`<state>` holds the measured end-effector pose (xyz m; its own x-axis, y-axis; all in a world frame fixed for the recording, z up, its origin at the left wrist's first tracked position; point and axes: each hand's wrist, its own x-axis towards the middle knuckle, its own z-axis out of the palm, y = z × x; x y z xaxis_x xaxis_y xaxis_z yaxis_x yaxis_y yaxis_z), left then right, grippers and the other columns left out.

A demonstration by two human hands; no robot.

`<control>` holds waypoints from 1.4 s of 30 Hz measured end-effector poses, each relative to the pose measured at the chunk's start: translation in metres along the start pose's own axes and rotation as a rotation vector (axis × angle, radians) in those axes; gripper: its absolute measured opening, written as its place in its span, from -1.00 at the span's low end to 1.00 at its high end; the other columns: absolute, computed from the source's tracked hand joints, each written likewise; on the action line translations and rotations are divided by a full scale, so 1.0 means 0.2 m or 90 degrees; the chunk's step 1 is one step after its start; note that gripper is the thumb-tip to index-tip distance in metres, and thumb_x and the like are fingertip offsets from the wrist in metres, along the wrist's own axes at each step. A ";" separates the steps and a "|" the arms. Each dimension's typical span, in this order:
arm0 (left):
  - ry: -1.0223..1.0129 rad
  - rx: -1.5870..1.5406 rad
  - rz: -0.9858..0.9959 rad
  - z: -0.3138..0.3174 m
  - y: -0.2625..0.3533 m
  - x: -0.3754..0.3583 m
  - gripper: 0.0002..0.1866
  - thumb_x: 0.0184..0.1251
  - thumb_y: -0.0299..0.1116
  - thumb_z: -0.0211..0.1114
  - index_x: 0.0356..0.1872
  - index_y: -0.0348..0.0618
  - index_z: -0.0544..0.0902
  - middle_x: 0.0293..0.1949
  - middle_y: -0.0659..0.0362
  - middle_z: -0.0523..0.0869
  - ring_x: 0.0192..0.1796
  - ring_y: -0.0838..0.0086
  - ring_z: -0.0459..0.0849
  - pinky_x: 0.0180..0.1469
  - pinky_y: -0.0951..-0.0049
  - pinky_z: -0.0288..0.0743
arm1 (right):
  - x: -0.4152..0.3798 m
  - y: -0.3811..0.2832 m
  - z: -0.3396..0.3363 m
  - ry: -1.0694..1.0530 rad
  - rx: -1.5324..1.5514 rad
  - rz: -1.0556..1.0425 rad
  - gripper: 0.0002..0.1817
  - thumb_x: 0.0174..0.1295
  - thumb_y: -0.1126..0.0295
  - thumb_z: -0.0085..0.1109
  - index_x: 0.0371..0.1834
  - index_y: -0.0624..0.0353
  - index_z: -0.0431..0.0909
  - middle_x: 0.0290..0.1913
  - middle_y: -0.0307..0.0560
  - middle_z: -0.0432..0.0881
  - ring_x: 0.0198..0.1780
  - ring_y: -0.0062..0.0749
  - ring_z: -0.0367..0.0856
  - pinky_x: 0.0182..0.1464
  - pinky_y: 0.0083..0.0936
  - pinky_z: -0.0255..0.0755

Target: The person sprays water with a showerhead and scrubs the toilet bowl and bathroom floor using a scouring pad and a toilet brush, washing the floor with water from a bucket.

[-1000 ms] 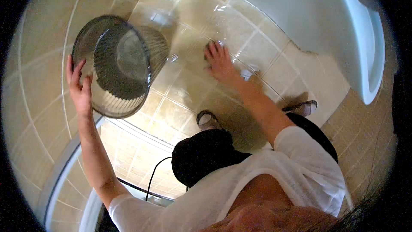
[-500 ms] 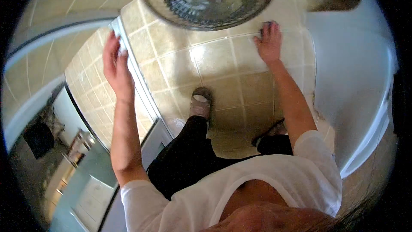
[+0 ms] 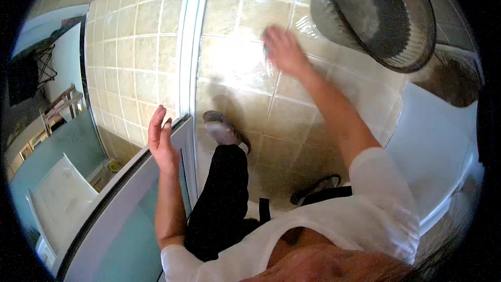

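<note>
My right hand (image 3: pixel 284 52) is low over the wet beige tiled floor (image 3: pixel 229 52), palm down. Its fingers are curled over a small dark thing that shows only at the edge of the fingertips, too blurred to name. Bright glare and wet shine lie around it. My left hand (image 3: pixel 163 143) is raised and holds nothing, its fingers partly spread, near the edge of the door with a white frame (image 3: pixel 183 130). A large see-through ribbed basin (image 3: pixel 412 42) with water in it stands beyond my right hand.
A white metal threshold strip (image 3: pixel 190 47) runs across the tiles on the left. A smooth white panel (image 3: pixel 428 130) stands on the right. My slippered foot (image 3: pixel 222 128) is on the floor. Beyond the doorway are a white tray-like panel (image 3: pixel 60 193) and a chair (image 3: pixel 62 107).
My right hand has swept left across the tiles with the dark thing. The view has turned, so the basin appears farther right. My left hand appears lower, by the door edge.
</note>
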<state>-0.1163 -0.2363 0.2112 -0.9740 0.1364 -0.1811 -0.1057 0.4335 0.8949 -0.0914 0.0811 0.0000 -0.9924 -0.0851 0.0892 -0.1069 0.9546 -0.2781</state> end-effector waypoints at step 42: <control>-0.004 -0.185 -0.148 -0.15 -0.18 -0.06 -0.76 0.16 -0.51 0.04 -0.12 -0.26 0.48 0.00 0.00 0.46 0.04 0.32 0.45 -0.01 0.36 0.36 | 0.89 0.27 0.01 0.121 -0.079 0.172 -0.41 0.01 0.12 0.02 0.10 0.19 0.23 0.16 0.03 0.23 0.22 -0.12 0.13 0.17 -0.19 0.04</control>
<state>-0.1058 -0.2797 0.1932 -0.9158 0.0703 -0.3955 -0.3780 0.1826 0.9076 -0.2746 0.1164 -0.0006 -0.9536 0.2184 0.2074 0.1776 0.9639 -0.1986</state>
